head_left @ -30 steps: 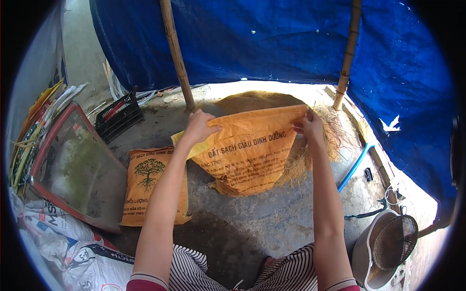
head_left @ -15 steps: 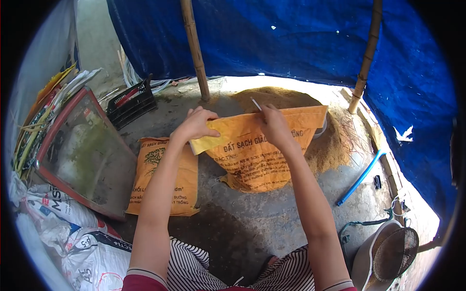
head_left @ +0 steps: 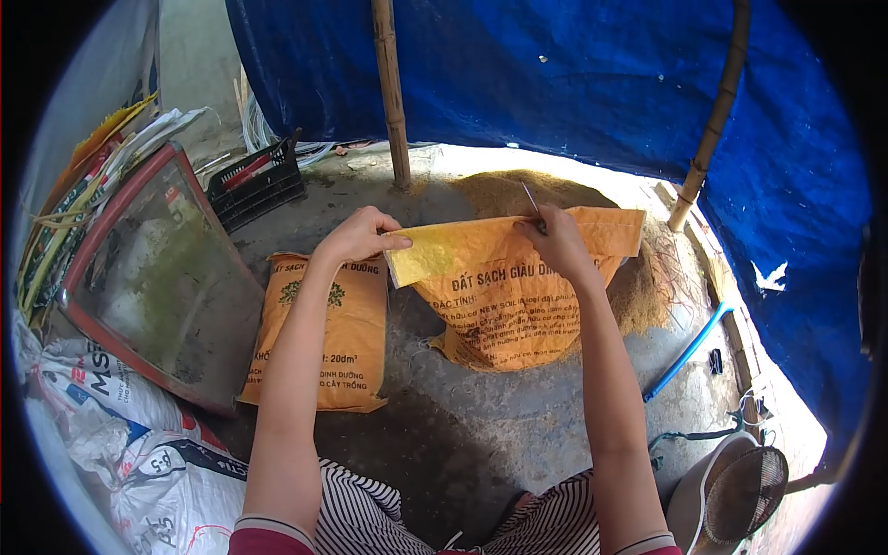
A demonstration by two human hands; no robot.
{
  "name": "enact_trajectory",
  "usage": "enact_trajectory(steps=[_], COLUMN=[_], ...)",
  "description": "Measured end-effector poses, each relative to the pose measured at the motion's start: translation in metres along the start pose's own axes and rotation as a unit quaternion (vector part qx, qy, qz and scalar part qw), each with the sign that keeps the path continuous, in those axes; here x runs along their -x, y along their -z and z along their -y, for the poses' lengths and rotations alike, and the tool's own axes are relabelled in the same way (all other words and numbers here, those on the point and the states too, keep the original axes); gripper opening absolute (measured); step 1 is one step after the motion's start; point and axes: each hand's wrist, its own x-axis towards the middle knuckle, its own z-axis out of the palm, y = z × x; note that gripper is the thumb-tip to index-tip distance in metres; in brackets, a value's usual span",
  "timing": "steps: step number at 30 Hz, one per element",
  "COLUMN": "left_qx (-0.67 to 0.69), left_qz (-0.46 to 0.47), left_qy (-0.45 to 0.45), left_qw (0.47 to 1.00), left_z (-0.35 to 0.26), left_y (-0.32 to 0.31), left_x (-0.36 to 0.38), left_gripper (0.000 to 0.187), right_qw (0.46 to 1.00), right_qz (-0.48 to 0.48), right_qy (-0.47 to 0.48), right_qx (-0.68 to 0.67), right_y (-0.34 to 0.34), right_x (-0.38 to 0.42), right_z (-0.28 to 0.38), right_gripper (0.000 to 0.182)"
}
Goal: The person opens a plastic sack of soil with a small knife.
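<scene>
An orange printed soil sack (head_left: 509,319) stands on the floor in front of me, its top edge folded over into a band. My left hand (head_left: 356,238) pinches the left end of that fold, at a yellowish corner. Closer to the middle of the fold, my right hand (head_left: 560,242) is closed at the edge. A thin, pale pointed tool (head_left: 530,197), like a sack needle, sticks up from its fingers; its lower part is hidden. A second orange sack (head_left: 347,324) lies flat to the left, partly behind my left forearm.
Behind the sack is a brown heap (head_left: 518,190) of loose material. A red-framed glass panel (head_left: 176,277) and white sacks (head_left: 157,481) are at left, a black crate (head_left: 259,185) beyond. At right lie a blue tube (head_left: 686,353) and a bucket (head_left: 694,499) with a sieve (head_left: 745,495).
The view has shifted slightly, so the scene sits a little differently. My right hand has turned at the fold, and the pointed tool now stands more upright. My left hand keeps hold of the corner.
</scene>
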Motion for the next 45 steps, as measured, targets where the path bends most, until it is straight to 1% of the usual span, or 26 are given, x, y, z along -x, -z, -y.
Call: enact_trajectory(steps=[1,3,7,9,13,15,16,18,19,21,22,24,25,27,28,30,31,33,35,37,38,40,41,42,43,45], left_qx=[0.001,0.098,0.072,0.042,0.062,-0.023,-0.024,-0.231,-0.231,-0.262,-0.262,-0.172,-0.169,-0.044,-0.043,-0.02,-0.017,0.018,0.014,0.006,0.007,0.008,-0.041,-0.09,-0.09,-0.056], left_qz=[-0.004,-0.01,-0.014,-0.013,0.002,0.027,0.028,-0.119,-0.118,-0.296,-0.296,-0.201,-0.203,-0.109,-0.108,-0.122,-0.121,-0.098,-0.089,-0.079,-0.085,-0.09,-0.092,-0.095,-0.094,-0.076], left_qy=[0.001,-0.031,-0.033,-0.039,-0.037,-0.003,-0.004,-0.05,-0.053,-0.103,-0.103,-0.158,-0.159,-0.065,-0.068,-0.066,-0.068,-0.041,-0.045,-0.047,-0.038,-0.03,-0.032,-0.033,-0.033,-0.019], left_qw=[1.0,0.995,0.997,0.998,0.997,0.999,0.999,0.964,0.964,0.913,0.913,0.951,0.951,0.991,0.991,0.99,0.99,0.994,0.995,0.996,0.996,0.995,0.994,0.991,0.991,0.995], left_z=[0.002,0.01,0.004,-0.004,-0.006,-0.012,-0.014,-0.024,-0.034,-0.08,-0.089,-0.098,-0.096,-0.087,-0.081,-0.067,-0.061,-0.056,-0.055,-0.056,-0.059,-0.063,-0.07,-0.074,-0.072,-0.067], left_y=[0.0,-0.001,0.002,0.004,0.008,0.015,0.014,0.005,-0.003,-0.02,-0.027,-0.039,-0.04,-0.041,-0.042,-0.041,-0.041,-0.04,-0.041,-0.044,-0.046,-0.049,-0.048,-0.048,-0.048,-0.047], left_x=[0.001,0.005,0.01,0.012,0.016,0.019,0.02,0.026,0.025,0.019,0.013,0.005,0.001,-0.011,-0.014,-0.015,-0.017,-0.022,-0.027,-0.031,-0.032,-0.034,-0.031,-0.029,-0.03,-0.035], left_gripper=[0.03,0.029,0.027,0.026,0.027,0.027,0.027,0.027,0.027,0.027,0.027,0.027,0.027,0.026,0.026,0.024,0.024,0.027,0.03,0.032,0.037,0.041,0.042,0.042,0.042,0.039], right_qw=[1.0,0.999,0.997,0.989,0.995,0.997,0.997,0.999,0.999,0.997,0.997,0.997,0.997,0.996,0.996,0.986,0.986,0.983,0.991,0.994,0.994,0.966,0.966,0.952,0.933,0.928], right_qz=[0.001,-0.034,-0.06,-0.033,-0.008,-0.012,-0.014,-0.02,-0.022,-0.045,-0.045,-0.054,-0.053,-0.064,-0.065,-0.143,-0.143,-0.144,-0.118,0.042,0.041,0.234,0.233,0.268,0.3,0.278], right_qy=[0.004,-0.018,0.006,0.012,0.054,0.039,0.039,0.034,0.032,0.049,0.049,0.058,0.059,0.066,0.064,0.048,0.047,-0.027,-0.024,-0.071,-0.074,-0.105,-0.106,-0.116,-0.126,-0.152], right_qx=[0.002,-0.016,-0.049,-0.143,-0.084,-0.066,-0.067,-0.028,-0.027,-0.031,-0.031,-0.02,-0.017,-0.014,-0.012,-0.068,-0.065,-0.108,-0.057,0.066,0.067,-0.033,-0.034,-0.093,-0.152,-0.195], right_y=[-0.001,-0.005,-0.009,-0.009,-0.027,-0.027,-0.027,-0.028,-0.029,-0.032,-0.033,-0.033,-0.032,-0.028,-0.027,-0.025,-0.02,0.005,0.019,0.023,0.022,0.018,0.016,0.013,0.01,0.005], right_x=[-0.002,-0.003,0.0,0.004,-0.001,-0.002,-0.003,-0.001,-0.001,-0.001,-0.001,-0.001,0.0,0.003,0.004,0.007,0.009,0.014,0.024,0.039,0.044,0.051,0.053,0.056,0.058,0.062], right_z=[-0.003,-0.008,0.0,0.03,0.025,0.022,0.02,0.023,0.023,0.022,0.022,0.022,0.021,0.018,0.015,0.013,0.01,0.021,0.026,0.04,0.041,0.044,0.046,0.047,0.049,0.053], right_gripper=[0.027,0.021,0.021,0.022,0.021,0.018,0.018,0.016,0.016,0.016,0.016,0.015,0.015,0.017,0.017,0.024,0.024,0.029,0.033,0.034,0.034,0.036,0.036,0.036,0.037,0.04])
